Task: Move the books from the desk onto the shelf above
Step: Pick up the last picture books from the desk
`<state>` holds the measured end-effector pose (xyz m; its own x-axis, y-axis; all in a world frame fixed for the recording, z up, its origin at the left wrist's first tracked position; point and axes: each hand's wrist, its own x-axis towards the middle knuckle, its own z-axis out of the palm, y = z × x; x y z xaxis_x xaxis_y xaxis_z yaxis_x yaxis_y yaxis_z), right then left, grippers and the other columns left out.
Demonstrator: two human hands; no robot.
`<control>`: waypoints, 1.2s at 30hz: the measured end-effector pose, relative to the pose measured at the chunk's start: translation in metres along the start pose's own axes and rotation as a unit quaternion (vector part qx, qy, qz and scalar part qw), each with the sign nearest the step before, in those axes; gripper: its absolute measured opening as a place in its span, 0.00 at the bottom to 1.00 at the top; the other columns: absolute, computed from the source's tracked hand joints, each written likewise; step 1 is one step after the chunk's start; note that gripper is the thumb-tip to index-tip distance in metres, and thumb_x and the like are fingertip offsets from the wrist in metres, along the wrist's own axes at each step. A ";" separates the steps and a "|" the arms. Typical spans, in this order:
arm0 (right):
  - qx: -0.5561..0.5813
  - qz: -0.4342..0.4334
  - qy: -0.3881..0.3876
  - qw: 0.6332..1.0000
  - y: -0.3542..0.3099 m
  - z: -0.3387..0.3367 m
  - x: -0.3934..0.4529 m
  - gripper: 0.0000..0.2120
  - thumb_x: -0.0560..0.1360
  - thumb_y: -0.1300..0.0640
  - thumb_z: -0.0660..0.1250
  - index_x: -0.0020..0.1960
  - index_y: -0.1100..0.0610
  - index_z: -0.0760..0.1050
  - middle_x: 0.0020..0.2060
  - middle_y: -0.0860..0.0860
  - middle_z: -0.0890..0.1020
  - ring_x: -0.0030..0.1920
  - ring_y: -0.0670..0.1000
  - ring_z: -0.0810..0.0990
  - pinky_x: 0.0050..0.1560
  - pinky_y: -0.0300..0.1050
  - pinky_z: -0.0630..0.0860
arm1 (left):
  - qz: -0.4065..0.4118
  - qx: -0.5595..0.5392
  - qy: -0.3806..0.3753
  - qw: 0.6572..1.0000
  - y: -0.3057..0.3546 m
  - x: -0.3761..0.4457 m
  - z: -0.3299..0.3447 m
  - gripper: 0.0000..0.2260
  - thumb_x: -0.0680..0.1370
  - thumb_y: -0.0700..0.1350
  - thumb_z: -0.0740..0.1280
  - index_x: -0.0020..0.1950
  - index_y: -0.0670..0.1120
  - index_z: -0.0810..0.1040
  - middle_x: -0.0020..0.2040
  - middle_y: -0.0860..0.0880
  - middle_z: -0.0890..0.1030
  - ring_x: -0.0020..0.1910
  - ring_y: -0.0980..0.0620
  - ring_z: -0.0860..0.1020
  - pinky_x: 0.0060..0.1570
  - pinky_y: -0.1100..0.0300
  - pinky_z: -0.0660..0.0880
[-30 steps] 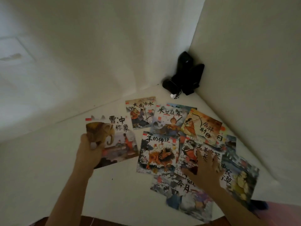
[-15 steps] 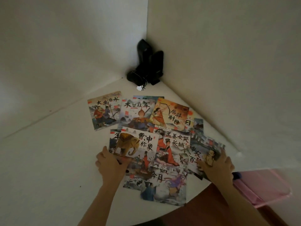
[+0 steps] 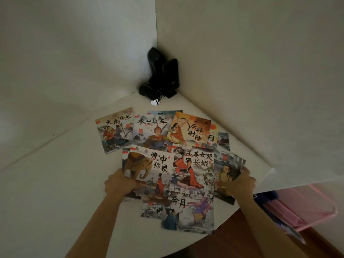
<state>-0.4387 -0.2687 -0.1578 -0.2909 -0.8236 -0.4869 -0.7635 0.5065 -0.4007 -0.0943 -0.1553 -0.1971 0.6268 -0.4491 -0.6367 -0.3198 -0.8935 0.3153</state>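
Left hand (image 3: pixel 119 184) pinches the elephant book (image 3: pixel 149 164) while right hand (image 3: pixel 240 182) grips the outermost book (image 3: pixel 228 172), likely gathering the spread between them.

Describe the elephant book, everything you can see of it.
The elephant book is a thin, glossy paperback with a white cover, a brown elephant at left, black brush characters at right and small robed figures below. It lies face up, slightly tilted, overlapping other books near the desk's front. The left hand grips its lower left edge.
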 end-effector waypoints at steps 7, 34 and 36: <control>0.036 -0.073 0.007 0.997 -0.023 0.027 -0.010 0.38 0.68 0.61 0.75 0.73 0.51 0.63 0.70 0.58 0.60 0.66 0.61 0.64 0.68 0.59 0.63 | 0.069 -0.199 -0.023 0.977 0.004 -0.004 0.000 0.36 0.53 0.64 0.74 0.56 0.46 0.77 0.48 0.46 0.83 0.47 0.45 0.81 0.48 0.48 0.80; 0.016 -0.116 -0.007 0.993 -0.065 0.055 -0.024 0.52 0.64 0.52 0.79 0.77 0.49 0.49 0.71 0.56 0.58 0.67 0.62 0.59 0.63 0.62 0.64 | 0.135 -0.404 -0.047 0.903 0.003 -0.077 -0.075 0.12 0.73 0.34 0.71 0.56 0.42 0.77 0.48 0.43 0.85 0.43 0.45 0.85 0.38 0.57 0.81; 0.019 -0.123 -0.005 0.992 -0.060 0.056 -0.023 0.51 0.65 0.53 0.78 0.77 0.49 0.49 0.70 0.57 0.59 0.67 0.62 0.59 0.64 0.61 0.64 | 0.147 -0.366 -0.078 0.916 0.025 -0.067 -0.040 0.12 0.73 0.36 0.72 0.55 0.43 0.78 0.48 0.43 0.85 0.45 0.45 0.84 0.43 0.52 0.81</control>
<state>-0.3537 -0.2662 -0.1661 -0.0932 -0.9207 -0.3790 -0.7888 0.3005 -0.5362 -0.1159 -0.1480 -0.1177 0.4627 -0.7152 -0.5239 0.1401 -0.5245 0.8398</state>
